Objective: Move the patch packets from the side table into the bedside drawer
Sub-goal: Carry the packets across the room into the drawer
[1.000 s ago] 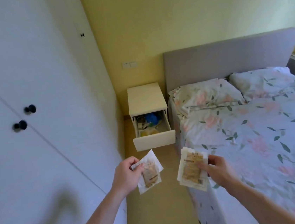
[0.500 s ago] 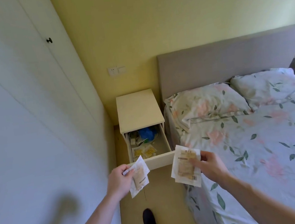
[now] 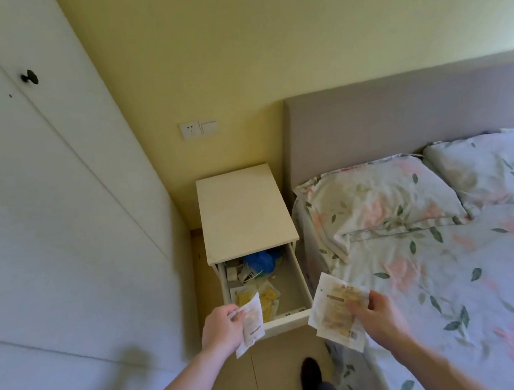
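Observation:
My left hand (image 3: 222, 328) grips a white patch packet (image 3: 251, 322) just over the front left corner of the open bedside drawer (image 3: 301, 286). My right hand (image 3: 376, 312) holds a small stack of patch packets (image 3: 334, 309) to the right of the drawer front, near the bed's edge. Inside the drawer lie yellow-and-white packets (image 3: 269, 299), a blue bundle (image 3: 263, 261) and small white items. The cream bedside cabinet top (image 3: 244, 210) is bare.
White wardrobe doors (image 3: 44, 219) with a black knob (image 3: 29, 77) line the left side. The bed (image 3: 450, 269) with floral bedding and two pillows fills the right, against a grey headboard (image 3: 401, 120). My feet (image 3: 308, 378) stand on the narrow floor strip between them.
I have walked closer to the cabinet. Both hands, each still holding packets, have come up to the drawer's front edge, the left one now over its corner.

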A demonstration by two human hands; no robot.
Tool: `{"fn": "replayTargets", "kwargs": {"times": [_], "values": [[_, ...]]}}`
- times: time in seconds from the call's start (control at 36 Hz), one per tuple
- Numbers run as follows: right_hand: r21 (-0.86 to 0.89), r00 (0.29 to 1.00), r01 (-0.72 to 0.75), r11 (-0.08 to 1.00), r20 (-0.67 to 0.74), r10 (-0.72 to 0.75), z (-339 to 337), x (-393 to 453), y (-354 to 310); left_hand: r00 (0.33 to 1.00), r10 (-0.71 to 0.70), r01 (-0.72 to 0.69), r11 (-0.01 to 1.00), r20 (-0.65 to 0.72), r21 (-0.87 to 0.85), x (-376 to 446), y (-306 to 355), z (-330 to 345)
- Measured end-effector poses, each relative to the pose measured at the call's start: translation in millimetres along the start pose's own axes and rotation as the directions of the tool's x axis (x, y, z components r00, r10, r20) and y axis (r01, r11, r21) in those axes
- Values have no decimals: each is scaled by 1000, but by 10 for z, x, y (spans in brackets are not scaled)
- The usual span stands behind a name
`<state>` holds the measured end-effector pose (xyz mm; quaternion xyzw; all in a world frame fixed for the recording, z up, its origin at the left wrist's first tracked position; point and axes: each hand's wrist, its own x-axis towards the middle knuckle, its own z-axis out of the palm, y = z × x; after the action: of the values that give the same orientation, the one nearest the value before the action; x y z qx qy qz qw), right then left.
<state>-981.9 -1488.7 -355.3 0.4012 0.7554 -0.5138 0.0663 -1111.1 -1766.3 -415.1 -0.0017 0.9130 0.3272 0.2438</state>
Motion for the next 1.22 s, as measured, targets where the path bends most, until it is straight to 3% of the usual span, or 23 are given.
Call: {"fn": "replayTargets", "kwargs": {"times": [0.19,0.53,0.97,1.22], "values": [[-35,997,-68,997,17,69,38,846,-326,992,-124,124,992,-5,4,731,15,66],[-214,985,-117,970,101,141,240,1898,-664,983,-182,183,983,33,-20,1656,269,245],[-280,965,-190,941,125,232,681,2361,-578,927,-282,262,958,246,113,2166,-24,793],[-344,960,-204,917,111,256,651,2426,-426,908,-313,326,945,277,-2,2402,-78,945]]}}
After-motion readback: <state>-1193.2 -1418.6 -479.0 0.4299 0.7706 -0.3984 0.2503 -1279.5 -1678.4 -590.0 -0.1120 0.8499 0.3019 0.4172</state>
